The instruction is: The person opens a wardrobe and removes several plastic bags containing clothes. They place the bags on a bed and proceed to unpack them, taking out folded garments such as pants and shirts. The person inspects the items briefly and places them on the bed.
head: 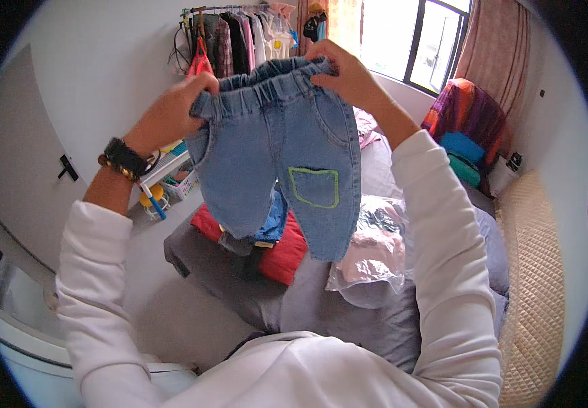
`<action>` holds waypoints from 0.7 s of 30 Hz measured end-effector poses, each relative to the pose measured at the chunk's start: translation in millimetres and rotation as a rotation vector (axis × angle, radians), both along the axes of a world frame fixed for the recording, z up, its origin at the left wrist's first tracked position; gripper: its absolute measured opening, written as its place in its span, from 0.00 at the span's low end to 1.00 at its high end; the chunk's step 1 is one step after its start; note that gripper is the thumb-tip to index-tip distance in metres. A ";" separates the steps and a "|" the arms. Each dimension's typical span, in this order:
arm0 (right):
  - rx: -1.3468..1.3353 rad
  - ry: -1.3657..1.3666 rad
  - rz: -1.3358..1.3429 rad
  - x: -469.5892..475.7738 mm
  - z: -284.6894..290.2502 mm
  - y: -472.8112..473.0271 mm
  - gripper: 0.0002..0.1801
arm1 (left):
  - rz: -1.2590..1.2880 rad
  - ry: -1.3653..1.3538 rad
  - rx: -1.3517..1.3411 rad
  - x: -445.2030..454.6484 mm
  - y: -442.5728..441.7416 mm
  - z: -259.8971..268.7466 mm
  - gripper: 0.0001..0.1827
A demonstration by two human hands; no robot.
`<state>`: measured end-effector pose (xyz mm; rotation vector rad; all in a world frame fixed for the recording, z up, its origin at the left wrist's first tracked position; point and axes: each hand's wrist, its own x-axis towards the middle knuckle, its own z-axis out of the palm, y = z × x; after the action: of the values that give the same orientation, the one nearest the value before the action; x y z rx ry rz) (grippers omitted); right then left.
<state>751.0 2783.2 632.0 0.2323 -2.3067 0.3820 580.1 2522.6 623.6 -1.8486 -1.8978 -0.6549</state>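
Observation:
A small pair of blue denim trousers (238, 153) hangs spread out in the air before me, its gathered elastic waistband uppermost. My left hand (174, 115) pinches one end of the waistband; a dark band and beads circle that wrist. At the other end, my right hand (342, 71) grips the waistband between thumb and fingers. One trouser leg bears a patch pocket outlined in green stitching. Below, partly hidden by the denim, red cloth (286, 260) and a blue garment (275, 219) lie on the grey bed cover (319, 301). Beside them is pink clothing in a clear plastic bag (370, 255).
A rack of hanging clothes (238, 43) stands against the far wall. Left of the bed are a white table (169, 166) and a plastic basket (184, 186). A chair draped with colourful cloth (462, 112) stands near the window, and a quilted beige mattress or pad (534, 285) lines the right side.

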 end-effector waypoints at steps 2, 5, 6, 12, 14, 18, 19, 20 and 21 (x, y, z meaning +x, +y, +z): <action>0.098 -0.082 -0.045 3.8 15.1 7.0 0.16 | 0.067 0.057 0.018 -7.6 1.0 7.0 0.23; 0.223 -0.141 -0.058 16.0 29.7 30.0 0.18 | 0.112 0.085 0.026 -7.5 13.2 22.0 0.24; 0.242 -0.107 -0.081 22.8 32.8 26.2 0.12 | 0.136 0.089 0.020 -6.9 13.4 26.6 0.25; 0.426 -0.159 -0.018 31.6 37.3 37.1 0.14 | 0.000 0.060 -0.082 -13.7 18.8 30.0 0.26; 0.510 -0.177 -0.071 30.3 37.6 58.0 0.17 | 0.015 0.117 -0.133 -6.9 20.9 37.4 0.26; 0.423 -0.208 -0.303 36.0 22.1 57.5 0.11 | 0.005 0.124 -0.063 -5.9 17.0 23.3 0.23; 0.415 -0.259 -0.331 40.5 18.1 48.7 0.13 | 0.004 0.072 -0.082 -3.8 15.4 19.7 0.23; 0.406 -0.309 -0.358 46.0 15.0 40.2 0.15 | 0.003 0.020 -0.101 -1.8 12.9 16.2 0.23; 0.402 -0.357 -0.399 53.6 16.4 35.4 0.18 | -0.001 0.075 -0.121 2.1 12.8 15.4 0.22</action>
<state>804.6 2818.7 648.5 -0.1145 -2.6881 -0.2678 582.2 2535.4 639.0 -1.9199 -1.9260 -0.4725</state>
